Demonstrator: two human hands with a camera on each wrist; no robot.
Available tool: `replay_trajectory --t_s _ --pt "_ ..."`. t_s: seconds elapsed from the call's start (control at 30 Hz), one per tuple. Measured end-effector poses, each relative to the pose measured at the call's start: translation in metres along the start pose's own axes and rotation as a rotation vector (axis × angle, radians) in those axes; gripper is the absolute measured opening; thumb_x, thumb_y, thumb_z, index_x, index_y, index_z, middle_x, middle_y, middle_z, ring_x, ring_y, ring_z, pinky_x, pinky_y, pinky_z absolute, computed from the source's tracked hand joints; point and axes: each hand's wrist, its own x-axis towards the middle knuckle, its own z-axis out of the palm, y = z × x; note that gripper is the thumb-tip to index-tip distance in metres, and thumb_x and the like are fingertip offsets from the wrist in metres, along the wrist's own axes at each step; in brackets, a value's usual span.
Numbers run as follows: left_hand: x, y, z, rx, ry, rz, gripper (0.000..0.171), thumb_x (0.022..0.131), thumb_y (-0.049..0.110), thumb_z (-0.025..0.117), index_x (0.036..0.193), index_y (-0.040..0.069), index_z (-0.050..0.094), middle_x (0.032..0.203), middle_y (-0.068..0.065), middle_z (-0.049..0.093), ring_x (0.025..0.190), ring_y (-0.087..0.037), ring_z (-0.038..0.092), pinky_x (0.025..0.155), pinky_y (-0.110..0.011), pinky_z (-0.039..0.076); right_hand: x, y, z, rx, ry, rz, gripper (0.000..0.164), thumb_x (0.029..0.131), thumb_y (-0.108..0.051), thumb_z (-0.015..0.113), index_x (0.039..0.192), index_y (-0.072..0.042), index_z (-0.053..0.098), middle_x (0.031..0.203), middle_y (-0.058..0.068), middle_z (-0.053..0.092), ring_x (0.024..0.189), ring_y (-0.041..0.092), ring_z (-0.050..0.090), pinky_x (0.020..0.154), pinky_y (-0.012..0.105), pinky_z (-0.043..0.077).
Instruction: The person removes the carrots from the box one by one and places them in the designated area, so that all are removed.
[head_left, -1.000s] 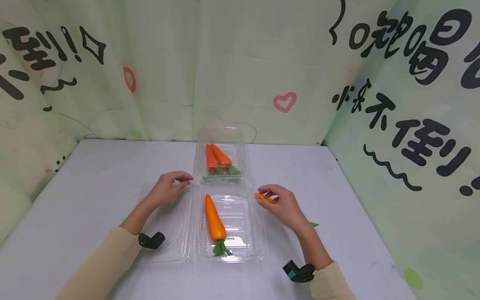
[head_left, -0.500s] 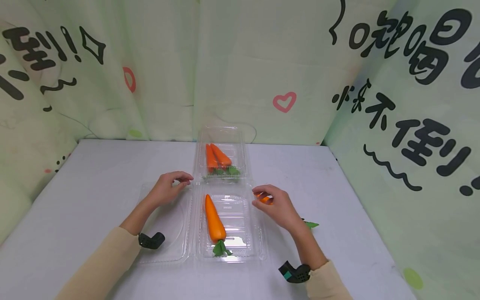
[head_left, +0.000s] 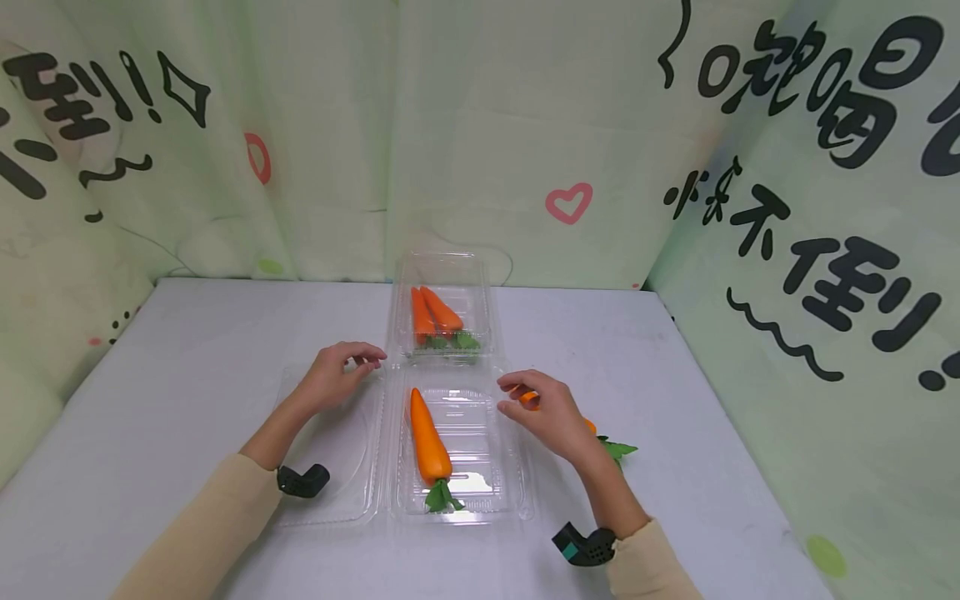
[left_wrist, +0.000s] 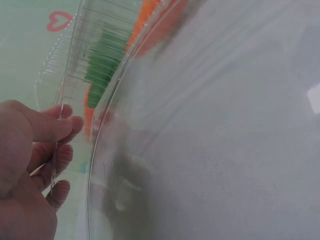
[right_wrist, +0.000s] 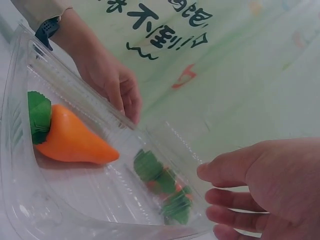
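Observation:
A clear plastic clamshell box (head_left: 480, 467) lies unfolded on the table, with one orange toy carrot (head_left: 429, 437) with green leaves in its tray. My left hand (head_left: 343, 377) pinches the box's clear edge at the far left corner; the left wrist view shows the thumb and fingers on either side of it. My right hand (head_left: 542, 408) is at the box's far right corner, thumb and fingers apart, fingertips right at the rim. Beneath this hand another carrot (head_left: 591, 426) lies on the table, largely hidden, its leaves (head_left: 618, 450) showing past the wrist.
Just beyond the box stands a second clear box (head_left: 442, 271) with two carrots (head_left: 441, 310) inside. The open lid (head_left: 330, 467) spreads flat under my left forearm. A printed curtain (head_left: 465, 125) encloses the white table (head_left: 225, 350) at the back and sides.
My right hand has shifted left to the box's rim, uncovering more of the carrot and its leaves on the table. The left hand has kept its place.

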Motion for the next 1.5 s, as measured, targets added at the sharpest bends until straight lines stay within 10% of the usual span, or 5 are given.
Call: replay_trajectory --t_s 1.5 --pt "0.001 0.001 0.0 -0.01 0.001 0.014 0.022 0.094 0.009 0.061 0.114 0.012 0.07 0.103 -0.007 0.072 0.09 -0.021 0.055 0.076 -0.029 0.047 0.007 -0.015 0.017 0.012 -0.07 -0.014 0.032 0.086 -0.016 0.072 0.116 -0.007 0.066 0.109 0.008 0.068 0.094 0.017 0.061 0.081 0.029 0.054"
